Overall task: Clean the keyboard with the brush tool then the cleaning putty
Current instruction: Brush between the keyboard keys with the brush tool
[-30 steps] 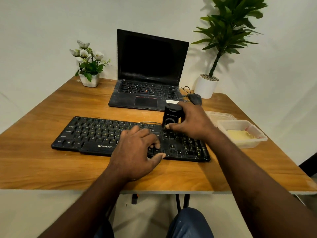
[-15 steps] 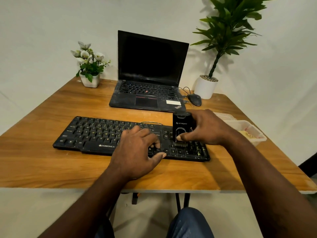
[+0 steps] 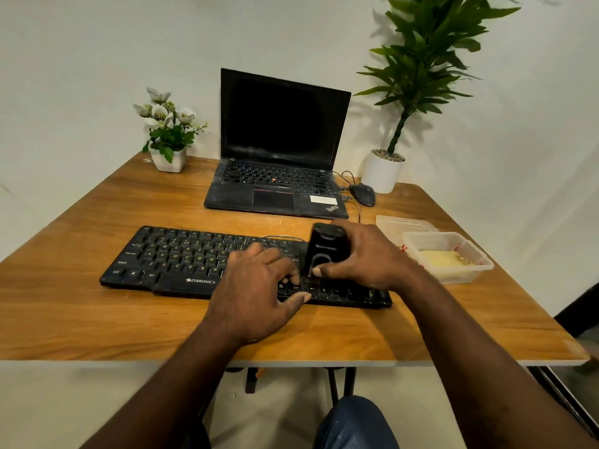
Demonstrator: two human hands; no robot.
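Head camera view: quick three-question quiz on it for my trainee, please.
1. True or false: the right hand grips the black block-shaped brush tool over the right part of the black plastic keyboard.
2. The pale yellow cleaning putty lies: A in the clear plastic tub; B on the keyboard; C in the right hand.
3. Fill in: the left hand rests on the ____.
Key: 1 true; 2 A; 3 keyboard.

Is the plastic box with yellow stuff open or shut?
Open. The plastic box has no lid on, yellow putty shows inside, and a clear lid lies behind it.
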